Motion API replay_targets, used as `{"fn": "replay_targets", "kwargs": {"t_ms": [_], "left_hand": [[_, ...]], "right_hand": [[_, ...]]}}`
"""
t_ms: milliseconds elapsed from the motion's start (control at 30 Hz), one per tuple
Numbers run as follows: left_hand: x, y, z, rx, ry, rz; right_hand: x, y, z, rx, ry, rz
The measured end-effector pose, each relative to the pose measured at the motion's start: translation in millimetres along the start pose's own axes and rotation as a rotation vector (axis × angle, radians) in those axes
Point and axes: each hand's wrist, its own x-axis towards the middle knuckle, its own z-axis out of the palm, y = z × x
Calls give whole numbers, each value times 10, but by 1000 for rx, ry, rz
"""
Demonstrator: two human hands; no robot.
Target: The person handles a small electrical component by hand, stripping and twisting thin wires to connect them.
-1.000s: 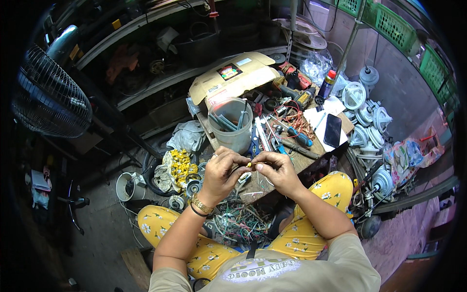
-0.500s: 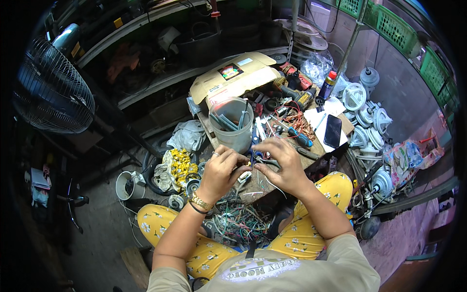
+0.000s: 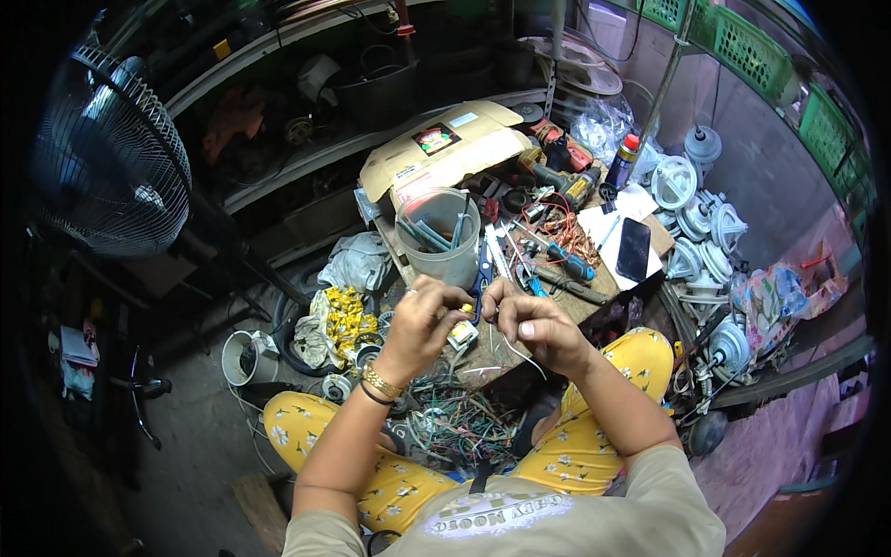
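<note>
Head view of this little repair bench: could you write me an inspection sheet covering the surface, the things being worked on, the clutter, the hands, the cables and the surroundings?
Surface: low wooden bench, crowded.
Job's things: small white and yellow part with thin wires, held between both hands.
Clutter: grey bucket of tools, power drill, spray can, black phone, cardboard box.
Grippers: left hand has its fingers on the part; right hand pinches a wire beside it.
Cables: tangle of coloured wires by the knees; copper wire bundle on the bench.
Surroundings: floor fan, shelves, green crates, white round parts.
</note>
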Motion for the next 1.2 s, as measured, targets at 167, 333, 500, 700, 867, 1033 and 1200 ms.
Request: {"fn": "replay_targets", "kwargs": {"t_ms": [167, 333, 500, 700, 867, 1033, 1200], "left_hand": [[39, -18, -66, 67, 67, -42], [30, 50, 15, 92, 47, 45], [4, 49, 36, 74, 60, 28], [-3, 98, 55, 59, 30, 16], [-3, 90, 28, 116, 11, 49], [3, 67, -23, 319, -88, 131], [-21, 103, 2, 369, -146, 131]], "right_hand": [[0, 77, -80, -752, 227, 34], [86, 125, 131, -624, 540, 5], [49, 221, 25, -776, 330, -27], [32, 308, 82, -556, 346, 40], [36, 367, 150, -293, 368, 80], [61, 283, 128, -941, 314, -105], [48, 273, 136, -1346, 399, -334]]}}
